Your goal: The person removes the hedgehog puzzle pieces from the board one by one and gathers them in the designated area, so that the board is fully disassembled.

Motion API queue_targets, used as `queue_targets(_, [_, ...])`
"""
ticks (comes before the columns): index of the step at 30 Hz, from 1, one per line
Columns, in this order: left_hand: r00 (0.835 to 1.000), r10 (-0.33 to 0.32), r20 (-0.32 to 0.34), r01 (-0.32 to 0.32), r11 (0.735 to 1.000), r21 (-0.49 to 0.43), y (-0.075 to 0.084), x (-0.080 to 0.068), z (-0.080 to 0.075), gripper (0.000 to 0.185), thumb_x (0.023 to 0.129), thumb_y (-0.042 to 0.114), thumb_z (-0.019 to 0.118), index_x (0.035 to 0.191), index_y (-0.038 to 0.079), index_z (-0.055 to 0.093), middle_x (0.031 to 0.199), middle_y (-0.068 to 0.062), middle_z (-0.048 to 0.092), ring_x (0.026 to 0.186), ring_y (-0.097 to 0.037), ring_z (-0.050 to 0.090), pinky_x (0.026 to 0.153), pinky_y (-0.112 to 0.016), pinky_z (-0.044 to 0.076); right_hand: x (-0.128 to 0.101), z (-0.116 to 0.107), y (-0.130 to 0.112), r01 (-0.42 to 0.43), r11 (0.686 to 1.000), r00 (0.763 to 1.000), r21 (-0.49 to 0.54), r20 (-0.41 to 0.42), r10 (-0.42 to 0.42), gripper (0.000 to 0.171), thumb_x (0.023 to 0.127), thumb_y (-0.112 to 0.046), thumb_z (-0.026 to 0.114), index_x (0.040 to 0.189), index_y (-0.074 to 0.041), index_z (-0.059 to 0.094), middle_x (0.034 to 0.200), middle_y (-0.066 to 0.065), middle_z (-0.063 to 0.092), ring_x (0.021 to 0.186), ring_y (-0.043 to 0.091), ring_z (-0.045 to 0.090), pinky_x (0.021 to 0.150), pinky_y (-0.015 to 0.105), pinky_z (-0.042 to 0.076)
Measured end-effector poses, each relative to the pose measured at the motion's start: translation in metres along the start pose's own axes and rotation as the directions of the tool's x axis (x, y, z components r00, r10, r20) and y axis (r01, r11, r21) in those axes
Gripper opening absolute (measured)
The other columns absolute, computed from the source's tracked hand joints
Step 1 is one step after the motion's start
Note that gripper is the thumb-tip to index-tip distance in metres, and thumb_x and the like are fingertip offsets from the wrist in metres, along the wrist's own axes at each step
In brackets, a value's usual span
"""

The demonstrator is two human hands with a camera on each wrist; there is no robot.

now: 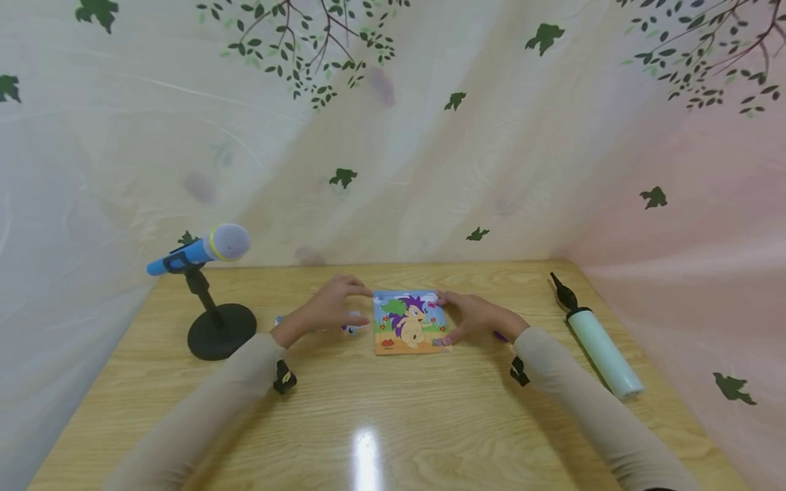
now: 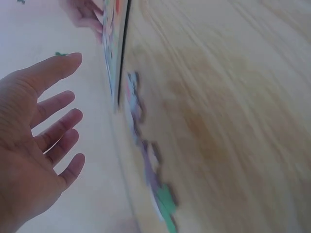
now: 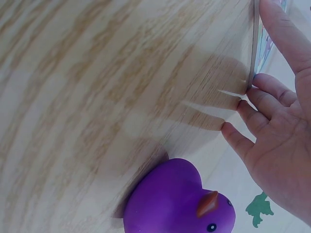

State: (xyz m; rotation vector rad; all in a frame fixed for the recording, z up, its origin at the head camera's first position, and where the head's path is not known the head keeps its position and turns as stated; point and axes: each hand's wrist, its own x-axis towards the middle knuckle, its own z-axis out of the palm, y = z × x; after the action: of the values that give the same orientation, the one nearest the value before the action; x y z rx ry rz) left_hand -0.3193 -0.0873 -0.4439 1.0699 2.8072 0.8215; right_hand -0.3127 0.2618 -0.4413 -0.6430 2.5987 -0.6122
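Observation:
A square puzzle board (image 1: 408,322) with a purple-spined cartoon animal lies flat in the middle of the wooden table (image 1: 393,409). My left hand (image 1: 336,305) hovers just left of it, fingers spread and holding nothing (image 2: 53,131). Below that hand lie loose puzzle pieces (image 1: 353,329) (image 2: 148,162). My right hand (image 1: 469,317) rests at the board's right edge (image 3: 254,43), its fingertips (image 3: 252,99) straight and touching the table and the edge. A purple rubber duck (image 3: 177,199) sits under my right wrist, barely visible in the head view.
A blue and grey microphone (image 1: 199,251) on a black round stand (image 1: 221,331) is at the left. A pale green hand pump (image 1: 598,344) with a black nozzle lies at the right. Leaf-printed sheeting (image 1: 393,136) walls in the table on three sides.

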Motion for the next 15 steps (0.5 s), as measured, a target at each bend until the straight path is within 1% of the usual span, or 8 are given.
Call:
queue_targets(3, [0.999,0.043,0.01,-0.043,0.999,0.026,0.008,0.007,0.003,0.053,0.085,0.03,0.082,0.131,0.008,0.068,0.133,-0.017,0.062,0.127,-0.037,0.053,0.109,-0.056,0.043,-0.001,0.0,0.001,-0.014,1.0,1.0,0.018,-0.001,0.014,0.097,0.077,-0.042,0.087,0.154,-0.007,0.041,0.169,0.014,0.022,0.156,0.042,0.016,0.126,0.059,0.012])
queue_targets(5, [0.998,0.059,0.025,-0.06,0.997,0.053,0.012,0.012,0.007,0.053,0.085,0.031,0.081,0.131,0.008,0.068,0.131,-0.015,0.064,0.125,-0.035,0.054,0.107,-0.054,0.044,-0.001,0.001,0.001,-0.015,1.0,1.0,0.021,-0.001,0.015,0.098,0.077,-0.043,0.087,0.155,-0.007,0.04,0.169,0.013,0.021,0.156,0.041,0.015,0.126,0.059,0.012])
queue_targets(8, [0.996,0.066,0.051,-0.071,0.992,0.103,0.016,0.019,0.015,0.052,0.085,0.031,0.081,0.13,0.01,0.068,0.129,-0.013,0.065,0.121,-0.032,0.056,0.104,-0.053,0.046,-0.001,0.001,0.002,-0.016,1.0,1.0,0.021,-0.004,0.016,0.101,0.077,-0.044,0.087,0.156,-0.007,0.038,0.169,0.014,0.022,0.156,0.041,0.016,0.126,0.058,0.013])
queue_targets(11, [0.995,0.044,0.087,-0.055,0.99,0.133,0.019,0.023,0.021,0.051,0.086,0.031,0.08,0.131,0.012,0.067,0.128,-0.012,0.065,0.118,-0.03,0.056,0.104,-0.054,0.046,0.0,0.001,0.002,-0.015,1.0,1.0,0.013,-0.008,0.015,0.102,0.076,-0.045,0.088,0.156,-0.006,0.038,0.168,0.015,0.023,0.156,0.042,0.017,0.125,0.059,0.014])
queue_targets(15, [0.991,0.008,0.131,-0.026,0.99,0.138,0.023,0.025,0.028,0.05,0.087,0.031,0.079,0.132,0.013,0.067,0.129,-0.011,0.064,0.118,-0.029,0.055,0.108,-0.057,0.042,0.0,0.002,0.0,-0.019,1.0,1.0,-0.002,-0.007,0.019,0.098,0.076,-0.043,0.088,0.153,-0.007,0.042,0.168,0.014,0.025,0.155,0.041,0.019,0.125,0.058,0.015])
